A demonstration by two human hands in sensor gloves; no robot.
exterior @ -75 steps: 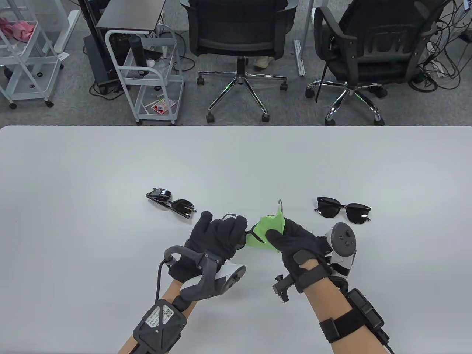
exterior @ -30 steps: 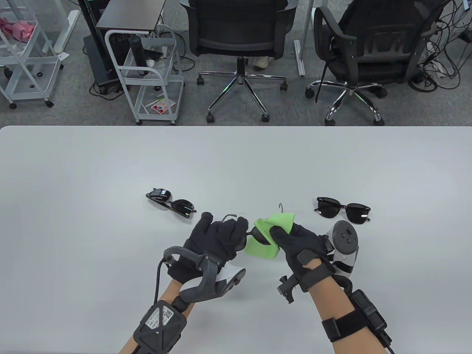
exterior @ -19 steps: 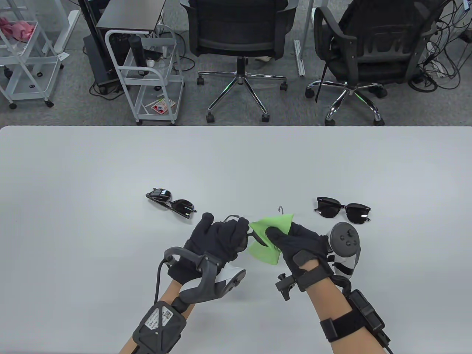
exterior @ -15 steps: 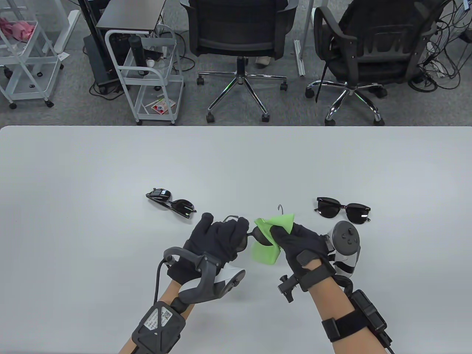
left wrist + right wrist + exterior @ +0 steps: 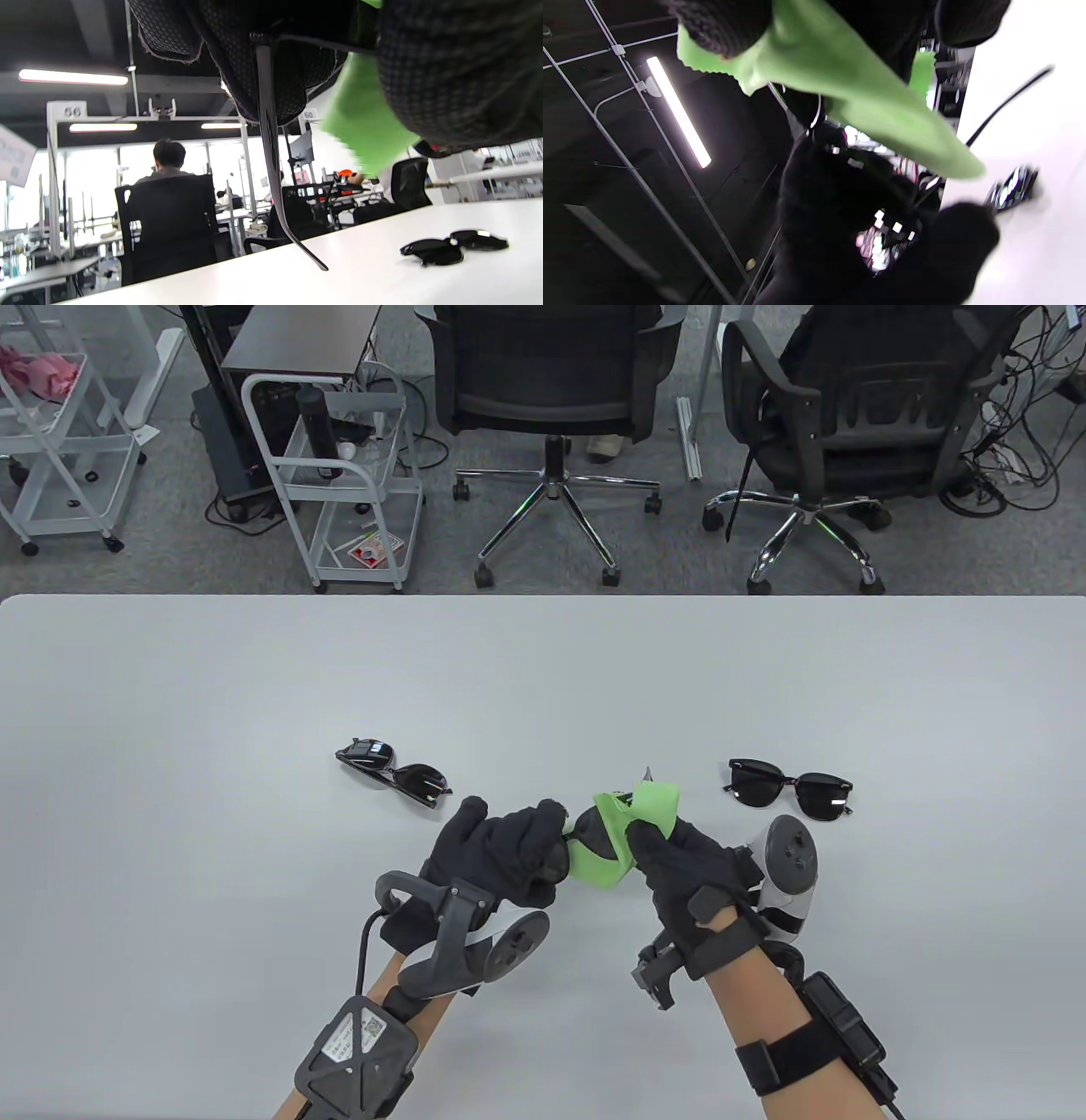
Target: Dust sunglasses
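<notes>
At lower centre, my left hand (image 5: 501, 853) grips the sunglasses (image 5: 594, 836); my right hand (image 5: 679, 857) pinches the green cloth (image 5: 607, 861) around one lens. I'd rub lightly, frame steady.

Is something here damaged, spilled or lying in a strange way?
Nothing stands out. The left hand holds one pair while the right hand wipes it with the green cloth. Two other sunglasses lie flat on the table.
</notes>
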